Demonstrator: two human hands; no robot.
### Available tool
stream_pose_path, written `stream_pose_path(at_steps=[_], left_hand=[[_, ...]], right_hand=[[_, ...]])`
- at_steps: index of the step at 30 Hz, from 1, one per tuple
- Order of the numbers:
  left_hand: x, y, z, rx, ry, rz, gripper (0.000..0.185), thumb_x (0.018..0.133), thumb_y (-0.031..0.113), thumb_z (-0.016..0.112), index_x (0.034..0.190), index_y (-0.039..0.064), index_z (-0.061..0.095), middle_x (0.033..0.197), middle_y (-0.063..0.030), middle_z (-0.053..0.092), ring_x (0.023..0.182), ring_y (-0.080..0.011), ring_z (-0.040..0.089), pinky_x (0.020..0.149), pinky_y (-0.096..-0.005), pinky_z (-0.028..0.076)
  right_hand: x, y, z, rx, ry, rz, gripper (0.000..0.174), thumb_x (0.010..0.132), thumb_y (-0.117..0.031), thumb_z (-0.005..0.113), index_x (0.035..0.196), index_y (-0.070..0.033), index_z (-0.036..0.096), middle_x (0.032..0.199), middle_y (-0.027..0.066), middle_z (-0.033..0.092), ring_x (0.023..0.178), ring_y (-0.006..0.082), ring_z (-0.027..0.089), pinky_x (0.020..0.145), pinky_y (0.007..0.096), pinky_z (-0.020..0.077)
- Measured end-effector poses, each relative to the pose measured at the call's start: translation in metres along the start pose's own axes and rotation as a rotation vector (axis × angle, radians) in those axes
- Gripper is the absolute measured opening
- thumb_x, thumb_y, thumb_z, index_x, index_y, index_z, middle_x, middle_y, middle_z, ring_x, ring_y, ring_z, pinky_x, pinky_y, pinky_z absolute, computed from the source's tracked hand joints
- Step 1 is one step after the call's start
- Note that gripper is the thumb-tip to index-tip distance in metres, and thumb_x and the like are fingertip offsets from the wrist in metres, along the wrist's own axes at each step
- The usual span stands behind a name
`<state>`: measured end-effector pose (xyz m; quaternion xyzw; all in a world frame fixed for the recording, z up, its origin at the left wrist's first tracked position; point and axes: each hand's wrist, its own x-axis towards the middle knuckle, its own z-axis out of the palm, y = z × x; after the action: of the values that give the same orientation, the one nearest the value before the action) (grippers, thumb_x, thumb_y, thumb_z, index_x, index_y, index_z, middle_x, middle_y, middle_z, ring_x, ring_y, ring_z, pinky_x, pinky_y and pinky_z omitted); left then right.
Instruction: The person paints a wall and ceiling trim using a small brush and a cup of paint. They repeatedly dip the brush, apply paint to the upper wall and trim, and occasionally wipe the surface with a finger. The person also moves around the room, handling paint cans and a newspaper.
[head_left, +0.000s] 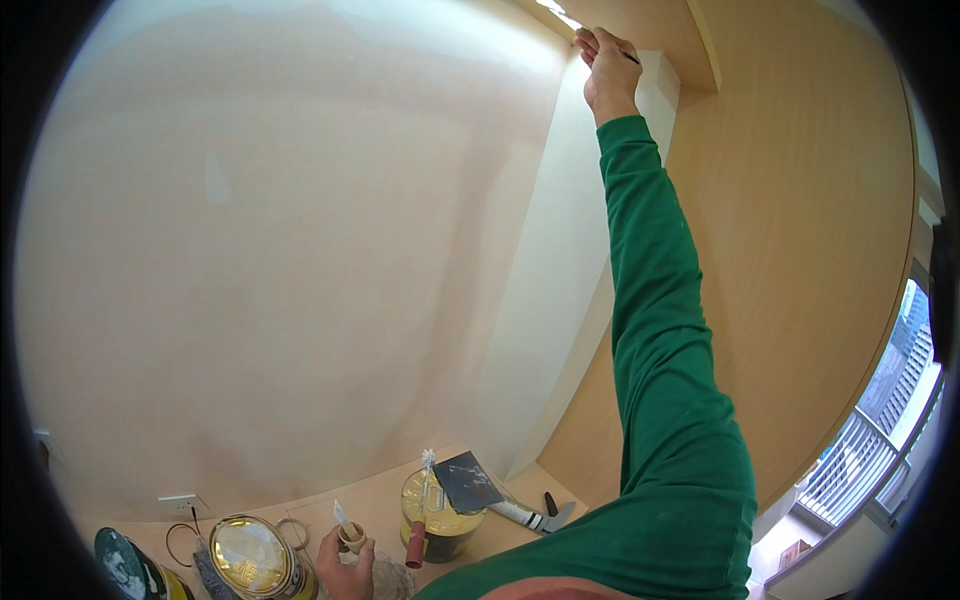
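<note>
My right hand (613, 67) is raised high at the top, at the end of my outstretched green-sleeved arm. Its fingers close on a thin tool whose dark handle end (630, 57) sticks out past the palm; the working end is hidden. The hand is beside a bright light strip (561, 13) under a wood-faced panel (645, 22). Low in the view, my left hand (349, 574) grips a small beige cup (352, 538) between thumb and fingers. A small spatula (342, 517) with a whitish blade stands in the cup.
On the wooden surface below stand a gold-lidded can (255, 555), a green-lidded can (124, 566) and another can (442, 540) carrying a dark flat sheet (469, 482) and a red-handled brush (417, 540). A caulk tube (517, 514) lies nearby. A socket (180, 505) sits low on the pale wall (300, 262).
</note>
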<state>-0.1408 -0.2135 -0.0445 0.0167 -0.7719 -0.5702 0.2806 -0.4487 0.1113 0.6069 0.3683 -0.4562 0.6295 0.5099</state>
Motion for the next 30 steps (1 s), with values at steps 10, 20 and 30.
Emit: stream_pose_path(at_steps=[10, 20, 30], left_hand=[[0.001, 0.0, -0.001, -0.018, -0.019, -0.021, 0.042, 0.088, 0.017, 0.084, 0.124, 0.001, 0.07, 0.101, -0.0133, 0.074, 0.089, -0.0239, 0.067, 0.083, -0.0388, 0.053], [0.003, 0.001, 0.0, -0.015, -0.03, -0.032, 0.042, 0.089, 0.02, 0.084, 0.124, 0.002, 0.07, 0.1, -0.013, 0.074, 0.089, -0.0237, 0.067, 0.082, -0.0385, 0.053], [0.002, -0.004, -0.002, -0.017, -0.018, -0.023, 0.041, 0.088, 0.021, 0.084, 0.123, 0.003, 0.07, 0.099, -0.0122, 0.074, 0.088, -0.0239, 0.068, 0.081, -0.0387, 0.053]], right_hand=[[0.004, -0.003, 0.001, -0.064, -0.025, -0.007, 0.019, 0.099, -0.014, 0.069, 0.109, -0.005, 0.056, 0.102, 0.0165, 0.079, 0.092, 0.0247, 0.075, 0.093, 0.0361, 0.0524], [0.011, -0.006, 0.003, -0.043, -0.079, -0.033, 0.018, 0.097, -0.007, 0.069, 0.105, -0.004, 0.053, 0.093, 0.0172, 0.078, 0.087, 0.0229, 0.074, 0.084, 0.0331, 0.0528], [0.002, -0.014, 0.007, -0.281, -0.07, -0.268, 0.017, 0.096, -0.008, 0.07, 0.101, 0.001, 0.056, 0.091, 0.0188, 0.077, 0.087, 0.0239, 0.075, 0.084, 0.0314, 0.0566]])
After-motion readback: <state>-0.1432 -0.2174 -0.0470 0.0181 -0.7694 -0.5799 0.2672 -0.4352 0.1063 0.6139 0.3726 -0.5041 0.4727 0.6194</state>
